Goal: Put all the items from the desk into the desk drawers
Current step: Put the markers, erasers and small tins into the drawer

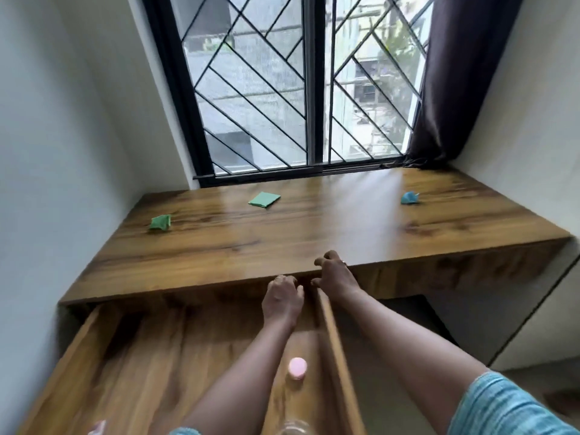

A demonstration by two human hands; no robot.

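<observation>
The drawer (pixel 94 356) stands pulled out from under the counter (pixel 314 240), toward 7 o'clock. The left hand (pixel 282 298) hangs over the drawer's far end, just below the counter's front edge; its fingers (pixel 289 279) curl downward and I cannot tell whether they hold anything. The right hand (pixel 335 274) is just beside it at 1 o'clock, over the counter's edge, its fingers (pixel 326 255) curled narrow with nothing seen in them. On the counter a flat green pad (pixel 264 199) lies near 12 o'clock, a green pouch (pixel 161 221) at 10 o'clock and a blue piece (pixel 410 197) at 2 o'clock, all well apart. A pink disc (pixel 297 367) lies in the drawer at 6 o'clock, between the forearms.
</observation>
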